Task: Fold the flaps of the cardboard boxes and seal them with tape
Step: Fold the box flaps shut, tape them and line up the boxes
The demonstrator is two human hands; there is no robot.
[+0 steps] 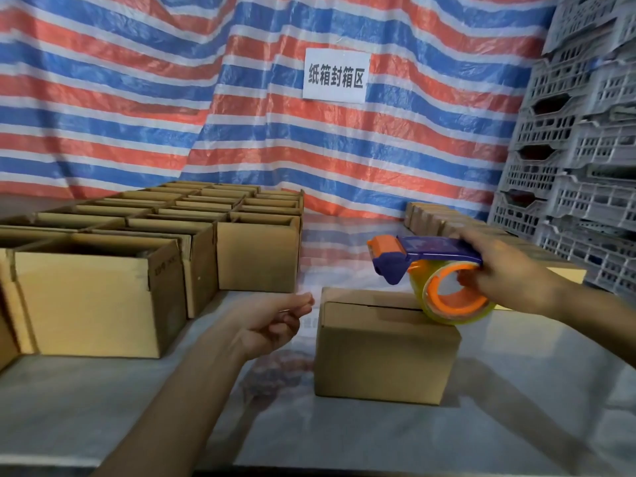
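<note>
A small cardboard box [385, 349] with its flaps folded down stands in the middle of the table. My right hand [509, 277] grips a blue and orange tape dispenser [430, 263] with a roll of clear tape, held over the box's right top edge. My left hand [275, 321] hovers just left of the box with its fingertips pinched together; a thin strip of clear tape may be between them, too faint to tell.
Several open cardboard boxes [144, 256] stand in rows on the left. A row of closed boxes [437, 218] lies at the back right. Stacked grey plastic crates [578, 149] rise on the right. A striped tarp [206, 98] with a white sign [335, 75] hangs behind.
</note>
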